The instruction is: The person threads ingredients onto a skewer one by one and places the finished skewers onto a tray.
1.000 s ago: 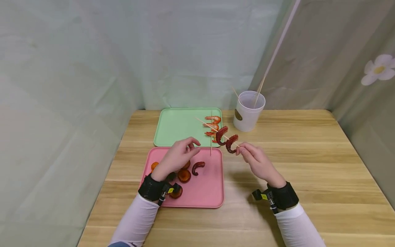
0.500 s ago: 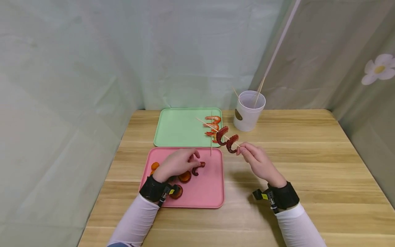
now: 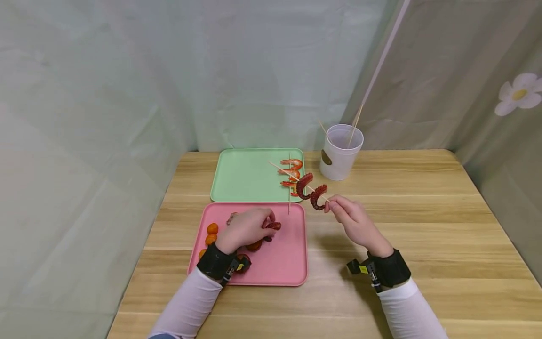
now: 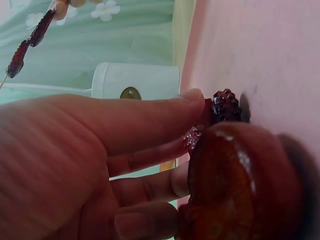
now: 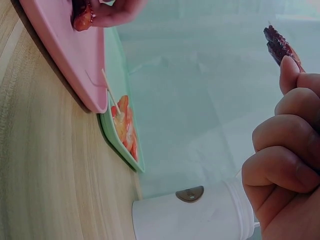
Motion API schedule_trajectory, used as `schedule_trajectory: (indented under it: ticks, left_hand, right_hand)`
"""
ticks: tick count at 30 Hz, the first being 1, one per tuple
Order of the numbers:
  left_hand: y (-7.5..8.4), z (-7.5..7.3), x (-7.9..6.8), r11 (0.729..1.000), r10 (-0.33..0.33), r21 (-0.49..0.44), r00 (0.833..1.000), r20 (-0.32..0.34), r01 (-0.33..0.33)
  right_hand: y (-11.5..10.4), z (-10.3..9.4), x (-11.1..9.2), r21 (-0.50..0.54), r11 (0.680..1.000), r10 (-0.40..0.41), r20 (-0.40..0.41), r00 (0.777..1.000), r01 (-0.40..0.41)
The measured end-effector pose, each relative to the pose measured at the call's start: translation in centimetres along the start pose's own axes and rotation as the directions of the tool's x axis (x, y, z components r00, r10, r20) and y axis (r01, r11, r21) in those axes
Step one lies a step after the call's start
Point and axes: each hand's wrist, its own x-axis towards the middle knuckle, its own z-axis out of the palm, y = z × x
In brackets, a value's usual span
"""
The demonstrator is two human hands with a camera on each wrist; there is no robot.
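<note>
Above the table my right hand [image 3: 357,223] grips a wooden skewer [image 3: 280,167] by its near end, pointing up to the left. Two curled red-brown octopus tentacles [image 3: 304,186] are threaded on it. My left hand [image 3: 247,230] is low over the pink tray [image 3: 288,266], thumb and fingers pinching a loose octopus tentacle [image 3: 274,226]. In the left wrist view, the thumb tip meets that dark, suckered tentacle [image 4: 226,106], close to the tray surface. A round, glossy brown food piece [image 4: 220,175] sits right beside the fingers and hides part of them.
Orange balls [image 3: 212,229] and more brown rounds [image 3: 255,246] lie on the pink tray's left half. Behind it, a green tray [image 3: 245,174] bears a skewer of shrimps [image 3: 292,174], its end overhanging the pink tray. A white cup [image 3: 338,160] with several skewers stands at the back.
My left hand has come down and slightly right onto the loose tentacle, its fingers closing on it. The right hand and its skewer have stayed in place.
</note>
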Motion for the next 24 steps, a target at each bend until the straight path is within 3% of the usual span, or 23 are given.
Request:
schedule_trajectory:
  ticks: [6, 16, 24]
  left_hand:
    - [0.2, 0.4, 0.2, 0.998, -0.021, 0.053, 1.000, -0.002, 0.021]
    - [0.4, 1.1, 0.5, 0.989, 0.008, 0.150, 0.999, -0.043, -0.001]
    - [0.4, 1.2, 0.3, 0.986, 0.024, 0.163, 0.998, -0.050, -0.016]
  right_hand:
    - [0.1, 0.1, 0.1, -0.005, 1.000, -0.001, 0.000, 1.000, 0.001]
    - [-0.2, 0.2, 0.1, -0.006, 1.000, -0.012, 0.008, 1.000, 0.012]
    - [-0.5, 0.3, 0.1, -0.007, 1.000, -0.022, 0.008, 1.000, 0.022]
